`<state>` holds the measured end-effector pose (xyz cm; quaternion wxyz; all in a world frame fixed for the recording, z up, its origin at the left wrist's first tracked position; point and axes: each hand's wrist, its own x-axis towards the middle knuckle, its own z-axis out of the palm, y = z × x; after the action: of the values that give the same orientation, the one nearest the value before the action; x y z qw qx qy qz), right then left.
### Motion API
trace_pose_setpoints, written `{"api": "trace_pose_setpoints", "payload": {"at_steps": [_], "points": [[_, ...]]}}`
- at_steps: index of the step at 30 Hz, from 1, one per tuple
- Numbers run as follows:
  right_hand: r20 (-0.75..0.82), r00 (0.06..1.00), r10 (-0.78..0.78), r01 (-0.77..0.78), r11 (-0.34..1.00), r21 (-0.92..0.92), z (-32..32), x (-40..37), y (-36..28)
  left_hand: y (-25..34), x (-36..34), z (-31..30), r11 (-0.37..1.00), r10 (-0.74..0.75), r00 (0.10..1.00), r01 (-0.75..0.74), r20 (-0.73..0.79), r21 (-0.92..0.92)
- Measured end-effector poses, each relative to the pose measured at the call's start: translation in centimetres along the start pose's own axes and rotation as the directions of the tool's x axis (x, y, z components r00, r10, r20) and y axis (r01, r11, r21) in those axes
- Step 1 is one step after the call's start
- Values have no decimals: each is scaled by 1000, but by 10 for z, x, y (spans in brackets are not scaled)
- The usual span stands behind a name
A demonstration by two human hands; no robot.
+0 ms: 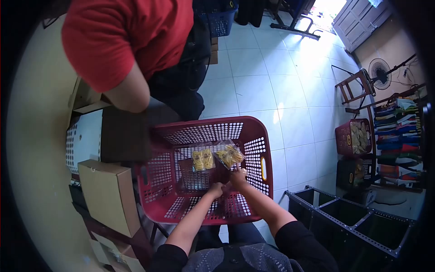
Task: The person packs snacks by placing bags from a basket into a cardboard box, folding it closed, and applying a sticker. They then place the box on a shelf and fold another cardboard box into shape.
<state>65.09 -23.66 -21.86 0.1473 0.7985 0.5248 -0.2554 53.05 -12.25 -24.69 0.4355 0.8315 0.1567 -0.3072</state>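
Note:
A dark red plastic laundry basket [252, 125] with perforated walls stands before me, and both my hands reach down into it. Two clear packets of yellow stick-like snacks lie inside, the left packet [203, 159] flat and the right packet [230, 155] tilted. My right hand [238, 177] is at the lower edge of the right packet, its fingers closed on that edge. Lower and to the left, my left hand [216, 189] is closed near the basket's middle. Whatever its fingers may hold is hidden.
A person in a red shirt [131, 41] is at the upper left. Cardboard boxes [106, 195] stand left of the basket. At right are a black metal rack [344, 208], another red basket [342, 136] with packets, a fan [379, 74] and hanging clothes [394, 136].

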Motion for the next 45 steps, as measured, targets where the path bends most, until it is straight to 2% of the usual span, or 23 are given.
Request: {"api": "trace_pose_setpoints", "payload": {"at_steps": [3, 4, 6, 7, 9, 11, 12, 14, 15, 17, 19, 20, 22, 23, 25, 27, 29, 30, 31, 34, 38, 42, 45], "points": [[137, 991, 4, -41, 963, 265, -25, -10, -1, -10, -22, -36, 982, 188, 971, -184, -146, 40], [100, 995, -19, -9, 961, 278, -62, -26, -2, -2, -37, -49, 983, 185, 970, -180, -159, 47], [-153, 988, -29, 78, 941, 328, -88, -46, -7, 32, -86, -89, 982, 188, 858, -171, -479, 81], [-241, 968, -65, 142, 938, 316, -114, -63, -13, 45, -112, -107, 985, 173, 844, -153, -508, 83], [-469, 882, 42, 261, 785, 562, -141, -85, -28, 68, -162, -136, 990, 133, 707, -63, -695, 125], [-637, 751, 174, 355, 708, 611, -181, -109, -56, 69, -203, -144, 993, 118, 624, -55, -772, 108], [-687, 709, 163, 387, 724, 571, -205, -122, -74, 69, -223, -147, 958, 31, 669, -230, -742, -168], [-774, 628, 78, 492, 730, 473, -241, -135, -116, 69, -261, -143, 650, -42, 761, -472, -648, -596], [-809, 587, 5, 564, 715, 414, -254, -138, -142, 71, -282, -140, 489, -28, 756, -560, -654, -668], [-872, 465, -152, 690, 679, 249, -272, -141, -195, 70, -322, -139, 271, -54, 606, -756, -794, -595], [-909, 305, -283, 766, 640, 58, -293, -145, -249, 66, -373, -144, 52, -211, 515, -843, -831, -536], [-893, 272, -357, 821, 570, 22, -305, -153, -275, 60, -400, -145, 40, -339, 501, -838, -797, -544], [-858, 206, -471, 937, 349, 33, -326, -164, -318, 32, -442, -145, 130, -430, 341, -893, -836, -431], [-846, 179, -502, 948, 318, 12, -328, -168, -338, 20, -468, -148, 155, -458, 281, -909, -843, -387], [-874, 302, -380, 941, 268, 209, -328, -173, -375, -11, -512, -145, 217, -494, 204, -912, -845, -347], [-857, 296, -422, 948, 239, 210, -334, -175, -409, -31, -548, -137, 275, -559, 133, -901, -819, -334], [-792, 530, -304, 844, 98, 527, -344, -185, -445, -46, -578, -124, 466, -513, 39, -826, -857, -317], [-746, 525, -410, 831, 56, 554, -336, -177, -458, -35, -591, -119, 470, -556, 18, -818, -831, -332], [-602, 647, -469, 636, -105, 765, -332, -180, -473, -33, -603, -114, 483, -538, 21, -812, -842, -329], [-583, 585, -563, 528, -280, 801, -320, -179, -513, -44, -620, -94, 410, -491, -17, -887, -871, -214], [-408, 601, -688, 416, -167, 894, -312, -191, -544, -51, -637, -73, 536, -525, -160, -825, -836, -179], [-288, 508, -812, 406, -70, 911, -311, -192, -566, -54, -647, -57, 619, -592, -335, -772, -733, -147], [-230, 401, -887, 318, -101, 943, -310, -188, -583, -64, -651, -47, 661, -610, -447, -742, -655, -109]]}}
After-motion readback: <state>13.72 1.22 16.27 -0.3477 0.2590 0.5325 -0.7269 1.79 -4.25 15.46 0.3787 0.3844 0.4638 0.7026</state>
